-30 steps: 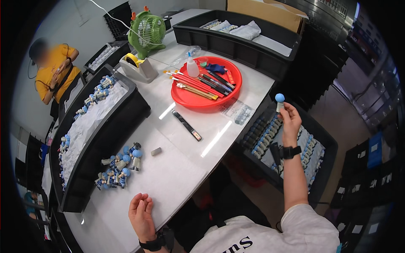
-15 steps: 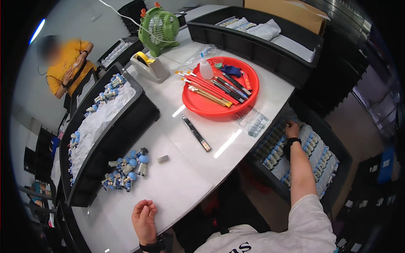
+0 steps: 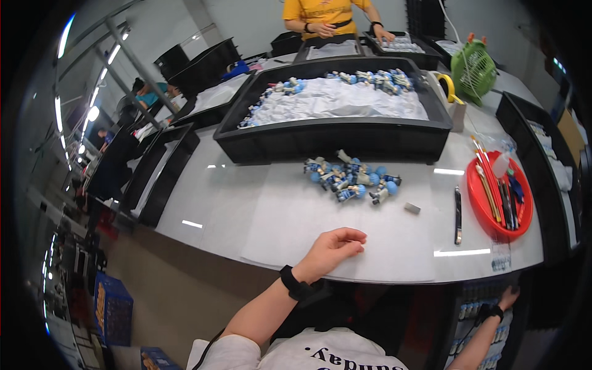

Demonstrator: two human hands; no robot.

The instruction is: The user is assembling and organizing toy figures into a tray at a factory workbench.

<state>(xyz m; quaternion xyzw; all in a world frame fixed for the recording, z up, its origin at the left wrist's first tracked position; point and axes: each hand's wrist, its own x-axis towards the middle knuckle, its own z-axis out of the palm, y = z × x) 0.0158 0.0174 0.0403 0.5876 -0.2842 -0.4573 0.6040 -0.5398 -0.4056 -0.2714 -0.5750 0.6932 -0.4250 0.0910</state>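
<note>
My left hand [image 3: 331, 253] rests over the front edge of the white table, its fingers loosely bent with a gap to the thumb and nothing visible between them. Beyond it lies a heap of small figurines [image 3: 354, 177] with light blue round heads. A small grey block [image 3: 412, 208] sits to the right of the heap. My right hand [image 3: 509, 298] reaches to the far end of a dark bin at the lower right, where rows of similar figurines [image 3: 470, 309] lie on white cloth. Its fingers are too small and dark to make out.
A large black bin [image 3: 333, 140] with white cloth and figurines stands behind the heap. To the right are a slim black tool [image 3: 458, 216], a red tray [image 3: 478, 213] of brushes and pens, a tape dispenser [image 3: 457, 114] and a green fan [image 3: 473, 71]. Someone in yellow [image 3: 320, 12] works opposite.
The view has swung left, so the table and bins appear farther right. My left hand lies nearer the figurine heap's front; my right hand is still at the lower bin.
</note>
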